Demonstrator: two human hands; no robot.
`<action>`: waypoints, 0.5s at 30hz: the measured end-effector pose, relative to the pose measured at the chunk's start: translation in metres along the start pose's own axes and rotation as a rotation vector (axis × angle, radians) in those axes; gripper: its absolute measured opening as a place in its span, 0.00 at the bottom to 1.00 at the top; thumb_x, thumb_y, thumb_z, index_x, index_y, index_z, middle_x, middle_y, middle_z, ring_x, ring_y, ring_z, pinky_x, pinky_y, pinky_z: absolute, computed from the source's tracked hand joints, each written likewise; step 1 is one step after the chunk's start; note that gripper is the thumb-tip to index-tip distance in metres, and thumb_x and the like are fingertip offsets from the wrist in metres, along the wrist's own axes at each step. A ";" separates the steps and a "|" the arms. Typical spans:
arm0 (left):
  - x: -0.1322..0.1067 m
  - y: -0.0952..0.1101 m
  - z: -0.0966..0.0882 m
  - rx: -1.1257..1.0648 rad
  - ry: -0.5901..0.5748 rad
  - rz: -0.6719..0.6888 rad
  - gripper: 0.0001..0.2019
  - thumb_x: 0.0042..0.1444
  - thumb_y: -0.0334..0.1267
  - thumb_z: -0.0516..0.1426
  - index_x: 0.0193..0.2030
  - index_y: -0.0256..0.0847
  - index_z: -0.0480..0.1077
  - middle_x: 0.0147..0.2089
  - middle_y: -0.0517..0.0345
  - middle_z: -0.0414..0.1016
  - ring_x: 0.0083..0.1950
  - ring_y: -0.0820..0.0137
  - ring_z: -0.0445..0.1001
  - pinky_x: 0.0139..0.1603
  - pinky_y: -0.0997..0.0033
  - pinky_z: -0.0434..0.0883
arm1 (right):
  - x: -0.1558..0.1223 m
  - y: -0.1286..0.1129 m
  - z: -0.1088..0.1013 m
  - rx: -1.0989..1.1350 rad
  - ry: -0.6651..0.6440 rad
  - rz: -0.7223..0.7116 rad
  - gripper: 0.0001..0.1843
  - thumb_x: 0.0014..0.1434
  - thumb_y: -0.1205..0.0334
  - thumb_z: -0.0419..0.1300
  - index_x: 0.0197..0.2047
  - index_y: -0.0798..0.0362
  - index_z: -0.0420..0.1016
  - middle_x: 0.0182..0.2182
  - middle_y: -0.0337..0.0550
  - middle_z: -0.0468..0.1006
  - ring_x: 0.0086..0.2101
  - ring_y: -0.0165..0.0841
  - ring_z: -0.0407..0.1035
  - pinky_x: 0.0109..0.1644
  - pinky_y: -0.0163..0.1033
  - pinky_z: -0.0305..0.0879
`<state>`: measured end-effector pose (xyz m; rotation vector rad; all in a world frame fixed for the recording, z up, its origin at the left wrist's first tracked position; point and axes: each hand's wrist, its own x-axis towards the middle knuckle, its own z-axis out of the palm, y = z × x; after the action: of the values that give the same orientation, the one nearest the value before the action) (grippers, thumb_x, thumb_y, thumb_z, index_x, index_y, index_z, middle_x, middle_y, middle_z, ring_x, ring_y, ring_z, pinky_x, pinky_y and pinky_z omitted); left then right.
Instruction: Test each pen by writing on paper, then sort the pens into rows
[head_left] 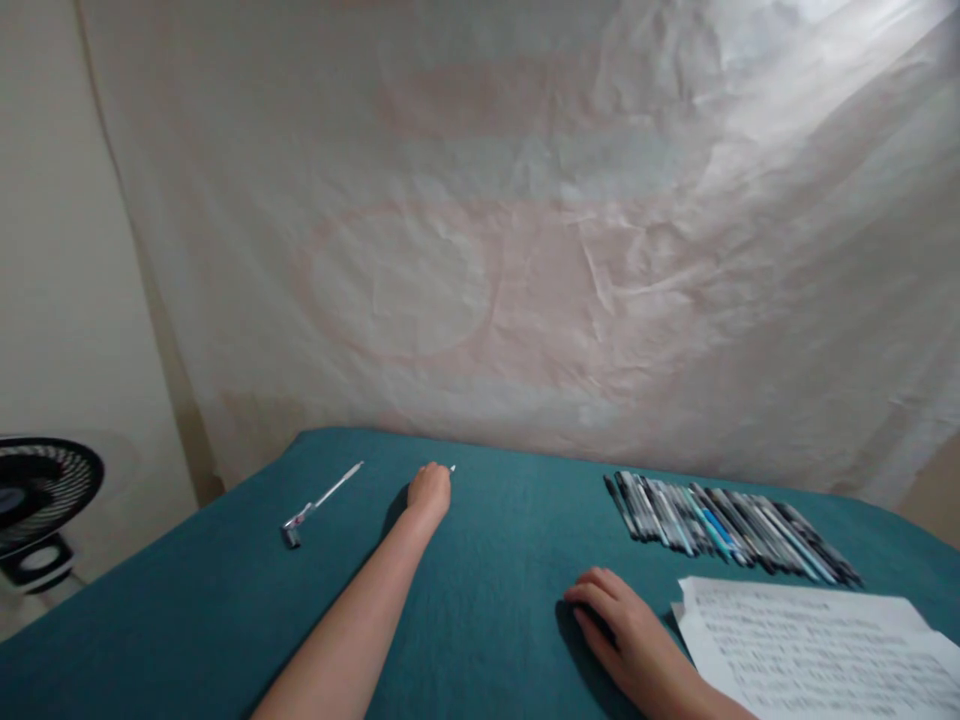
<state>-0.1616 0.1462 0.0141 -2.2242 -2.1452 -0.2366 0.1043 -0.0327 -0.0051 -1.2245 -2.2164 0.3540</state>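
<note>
My left hand (430,490) is stretched out over the far middle of the table, closed in a fist. Past its knuckles pokes the white pointed tip (452,469) of what looks like a pen; the rest is hidden in the fingers. To the left lies a slim clear pen (330,494), with a small dark cap (291,536) at its near end. My right hand (619,630) rests low over the cloth at the near right, fingers loosely bent, thumb apart, holding nothing visible. A row of many pens (727,525) lies beyond it.
Handwritten paper sheets (817,640) lie at the near right, beside my right forearm. A teal cloth (495,600) covers the table. Behind the far edge hangs a wrinkled pale sheet (525,250). A black fan (45,500) stands off the left side.
</note>
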 end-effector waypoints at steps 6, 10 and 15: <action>-0.012 0.029 -0.004 -0.056 -0.033 0.185 0.11 0.52 0.33 0.50 0.37 0.37 0.72 0.41 0.45 0.71 0.44 0.65 0.69 0.44 0.69 0.62 | 0.000 0.000 -0.001 0.003 0.009 0.002 0.12 0.57 0.70 0.47 0.40 0.49 0.67 0.36 0.43 0.68 0.37 0.33 0.63 0.42 0.39 0.61; -0.031 0.062 -0.006 -0.126 -0.080 0.331 0.09 0.51 0.35 0.52 0.36 0.39 0.73 0.40 0.48 0.72 0.44 0.66 0.69 0.45 0.71 0.62 | 0.000 0.001 0.000 -0.011 0.015 -0.003 0.12 0.57 0.70 0.46 0.40 0.50 0.67 0.35 0.44 0.69 0.37 0.33 0.63 0.41 0.39 0.60; -0.058 0.097 -0.008 -0.222 -0.139 0.540 0.09 0.50 0.37 0.54 0.37 0.43 0.73 0.40 0.52 0.72 0.44 0.67 0.69 0.45 0.73 0.62 | 0.001 0.000 -0.001 -0.021 0.019 0.000 0.12 0.56 0.70 0.47 0.39 0.51 0.68 0.35 0.44 0.69 0.36 0.33 0.63 0.40 0.39 0.60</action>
<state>-0.0672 0.0836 0.0209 -2.9164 -1.5401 -0.3121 0.1051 -0.0318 -0.0039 -1.2337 -2.2093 0.3194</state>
